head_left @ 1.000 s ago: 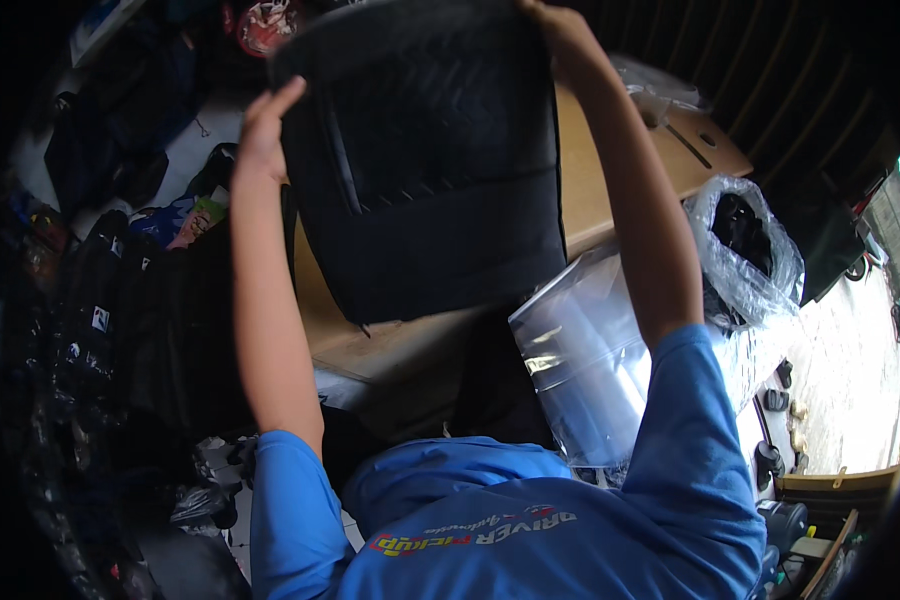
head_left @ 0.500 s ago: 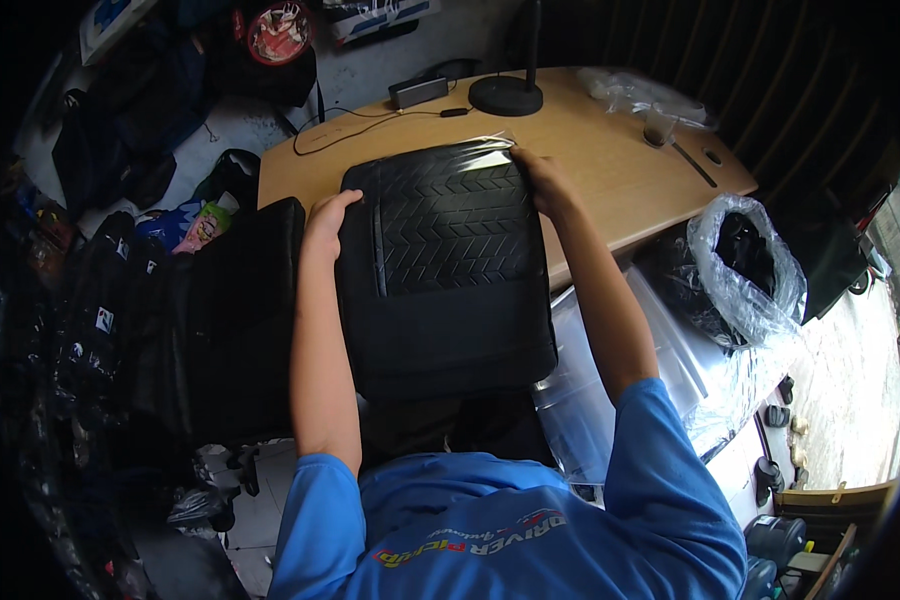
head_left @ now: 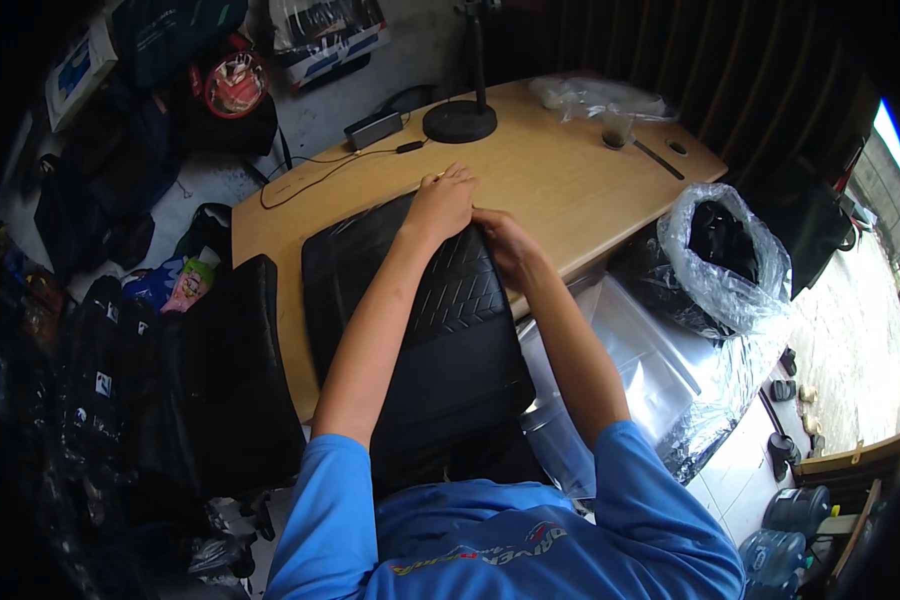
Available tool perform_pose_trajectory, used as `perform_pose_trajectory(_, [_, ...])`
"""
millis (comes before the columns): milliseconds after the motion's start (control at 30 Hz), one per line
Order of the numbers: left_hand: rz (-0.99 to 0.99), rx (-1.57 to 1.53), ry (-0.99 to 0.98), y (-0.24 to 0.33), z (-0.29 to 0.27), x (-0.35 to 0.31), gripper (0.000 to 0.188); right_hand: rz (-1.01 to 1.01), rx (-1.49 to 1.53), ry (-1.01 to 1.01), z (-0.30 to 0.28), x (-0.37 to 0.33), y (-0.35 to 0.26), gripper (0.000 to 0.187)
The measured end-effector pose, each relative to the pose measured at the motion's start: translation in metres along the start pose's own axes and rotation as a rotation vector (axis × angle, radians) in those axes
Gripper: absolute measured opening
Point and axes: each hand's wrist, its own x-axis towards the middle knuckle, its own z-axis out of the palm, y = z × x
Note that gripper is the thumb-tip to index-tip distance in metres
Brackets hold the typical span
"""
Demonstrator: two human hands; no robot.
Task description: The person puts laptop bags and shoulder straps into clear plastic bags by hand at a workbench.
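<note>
Black bag with chevron-textured panel (head_left: 455, 335) lies across the near edge of the worktop (head_left: 560, 165), lower end overhanging toward the blue shirt (head_left: 470, 515). Left hand (head_left: 443, 207) and right hand (head_left: 508, 248) meet at its far right corner; cannot tell whether either grip closes on anything, fingertips hidden. Corner work probably goes best with the overhang braced, kept off the clear plastic (head_left: 620, 345) at right.

Bag (head_left: 460, 365) at the near edge of the desk (head_left: 560, 185), stand (head_left: 459, 121) behind the bag, plastic sheets (head_left: 625, 345) to its right.
</note>
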Motion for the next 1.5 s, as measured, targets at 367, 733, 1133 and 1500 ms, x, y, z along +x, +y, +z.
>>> perform_pose_trajectory(367, [0.222,0.092,-0.864,-0.012,-0.070,0.066,0.023,-0.006,-0.329,0.053,0.009,-0.025,-0.002,0.042])
perform_pose_trajectory(733, [0.312,-0.174,-1.252,-0.023,-0.066,0.091,0.029,-0.209,-0.630,0.111,0.013,-0.030,0.012,0.039])
perform_pose_trajectory(1133, [-0.290,-0.261,0.384,-0.009,-0.121,-0.072,0.040,-0.202,-0.433,0.150,0.006,-0.028,-0.003,0.047])
perform_pose_trajectory(1500, [-1.062,-1.441,0.338,-0.049,-0.070,-0.168,0.036,-0.310,-0.469,0.264,-0.021,-0.021,-0.019,0.047])
